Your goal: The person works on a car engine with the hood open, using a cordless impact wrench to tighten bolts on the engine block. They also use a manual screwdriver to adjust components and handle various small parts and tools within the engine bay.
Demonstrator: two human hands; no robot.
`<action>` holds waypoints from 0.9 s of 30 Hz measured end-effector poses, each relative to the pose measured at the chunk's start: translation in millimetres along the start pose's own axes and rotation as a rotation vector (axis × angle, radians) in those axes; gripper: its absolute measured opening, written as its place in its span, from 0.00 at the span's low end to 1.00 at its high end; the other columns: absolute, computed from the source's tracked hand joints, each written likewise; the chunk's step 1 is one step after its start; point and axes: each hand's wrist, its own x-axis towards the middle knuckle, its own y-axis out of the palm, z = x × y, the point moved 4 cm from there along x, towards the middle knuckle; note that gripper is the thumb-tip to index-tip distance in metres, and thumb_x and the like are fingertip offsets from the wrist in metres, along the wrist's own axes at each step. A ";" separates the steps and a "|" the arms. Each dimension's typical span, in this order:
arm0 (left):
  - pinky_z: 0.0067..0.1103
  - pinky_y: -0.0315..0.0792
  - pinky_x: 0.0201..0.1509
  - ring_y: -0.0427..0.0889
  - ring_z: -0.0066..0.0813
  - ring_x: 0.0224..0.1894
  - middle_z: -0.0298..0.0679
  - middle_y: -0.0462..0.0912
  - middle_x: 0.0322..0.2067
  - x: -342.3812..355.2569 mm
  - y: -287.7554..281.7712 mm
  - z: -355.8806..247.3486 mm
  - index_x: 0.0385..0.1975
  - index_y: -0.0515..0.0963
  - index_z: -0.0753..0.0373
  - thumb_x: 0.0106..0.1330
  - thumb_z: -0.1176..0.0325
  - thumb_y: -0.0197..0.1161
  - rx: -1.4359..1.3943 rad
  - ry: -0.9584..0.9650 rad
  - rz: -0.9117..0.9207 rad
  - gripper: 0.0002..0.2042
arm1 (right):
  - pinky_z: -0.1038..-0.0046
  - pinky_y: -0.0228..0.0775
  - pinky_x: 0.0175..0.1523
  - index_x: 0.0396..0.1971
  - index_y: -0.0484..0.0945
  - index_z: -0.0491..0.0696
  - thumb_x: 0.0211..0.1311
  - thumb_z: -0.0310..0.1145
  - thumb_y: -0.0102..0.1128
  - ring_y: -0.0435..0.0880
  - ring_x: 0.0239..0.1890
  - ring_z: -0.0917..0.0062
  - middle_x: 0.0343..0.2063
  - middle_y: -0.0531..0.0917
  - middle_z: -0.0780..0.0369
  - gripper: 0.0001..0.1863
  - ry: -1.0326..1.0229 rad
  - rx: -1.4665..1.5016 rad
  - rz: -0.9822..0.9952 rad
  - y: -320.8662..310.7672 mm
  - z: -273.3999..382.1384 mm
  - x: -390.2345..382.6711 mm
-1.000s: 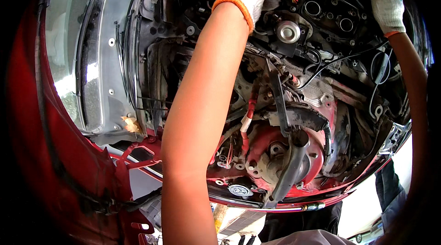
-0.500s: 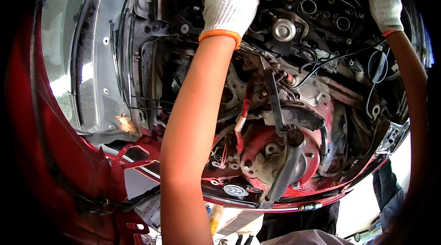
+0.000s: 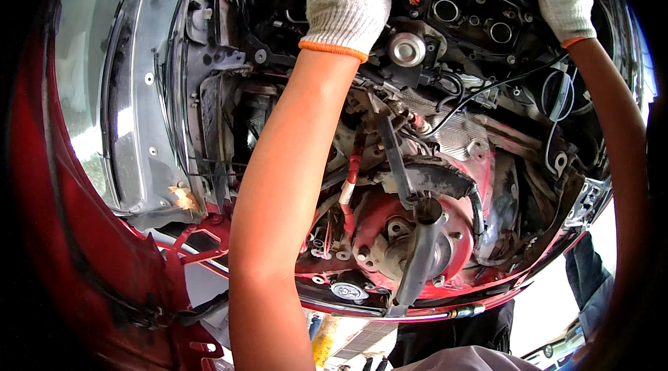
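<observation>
My left hand (image 3: 348, 9), in a white knit glove with a green patch and an orange cuff, is closed over the dark engine (image 3: 456, 68) at the top of the view. Its fingers curl down out of sight, and whatever they grip is hidden. To its right, a round silver cap (image 3: 407, 49) sits on the engine. My right hand (image 3: 565, 2), gloved the same way, lies at the engine's far right side. Its fingers stretch out toward the upper edge, where the tips are cut off.
A black cable (image 3: 497, 89) runs across toward my right wrist. Nearer stand a grey hose (image 3: 419, 256) and a round red housing (image 3: 459, 259). The windshield (image 3: 87, 85) and red bodywork (image 3: 35, 232) are at left. A dry leaf (image 3: 184, 197) lies beside the glass.
The view has shifted, so the engine bay appears farther left. My left hand has turned, showing more of its green patch, and sits slightly farther right over the engine.
</observation>
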 end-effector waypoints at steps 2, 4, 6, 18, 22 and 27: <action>0.36 0.80 0.43 0.86 0.44 0.38 0.46 0.88 0.38 17.0 2.8 -14.5 0.41 0.85 0.62 0.66 0.57 0.65 0.032 0.025 -0.060 0.14 | 0.62 0.74 0.49 0.32 0.82 0.42 0.63 0.30 0.52 0.83 0.40 0.55 0.33 0.83 0.50 0.11 -0.060 -0.156 -0.034 -23.3 15.4 -0.6; 0.41 0.79 0.52 0.85 0.51 0.47 0.47 0.86 0.41 6.7 2.4 -10.5 0.40 0.85 0.58 0.66 0.55 0.66 0.025 -0.137 0.087 0.14 | 0.60 0.73 0.49 0.33 0.82 0.41 0.63 0.30 0.52 0.83 0.41 0.54 0.33 0.83 0.50 0.10 -0.030 -0.089 -0.066 -4.4 5.0 -4.5; 0.40 0.79 0.51 0.86 0.51 0.46 0.48 0.86 0.40 2.4 -0.1 -4.7 0.40 0.85 0.58 0.66 0.55 0.66 0.004 -0.169 0.126 0.13 | 0.60 0.73 0.51 0.32 0.82 0.42 0.62 0.30 0.53 0.83 0.42 0.53 0.34 0.83 0.50 0.10 -0.073 -0.085 -0.005 -6.1 17.2 -1.2; 0.40 0.79 0.45 0.86 0.56 0.39 0.54 0.85 0.32 4.9 -1.6 -17.2 0.34 0.85 0.62 0.59 0.68 0.67 -0.085 -0.324 0.079 0.07 | 0.55 0.70 0.57 0.30 0.84 0.48 0.59 0.33 0.56 0.81 0.52 0.58 0.37 0.86 0.57 0.09 -0.010 -0.105 0.076 -12.8 -3.1 7.6; 0.41 0.79 0.45 0.86 0.56 0.39 0.54 0.86 0.32 7.3 -6.9 -23.9 0.34 0.84 0.62 0.58 0.69 0.68 -0.060 -0.439 0.177 0.07 | 0.55 0.70 0.58 0.29 0.84 0.50 0.60 0.33 0.57 0.81 0.53 0.56 0.37 0.86 0.56 0.08 0.018 -0.106 0.045 -14.4 -2.6 9.0; 0.38 0.79 0.48 0.86 0.53 0.43 0.50 0.87 0.37 5.5 -4.5 -11.9 0.41 0.85 0.61 0.60 0.69 0.68 -0.195 -0.268 0.025 0.10 | 0.56 0.72 0.62 0.28 0.83 0.46 0.59 0.31 0.56 0.82 0.53 0.54 0.32 0.86 0.55 0.07 -0.085 -0.018 -0.013 -10.7 -16.2 9.0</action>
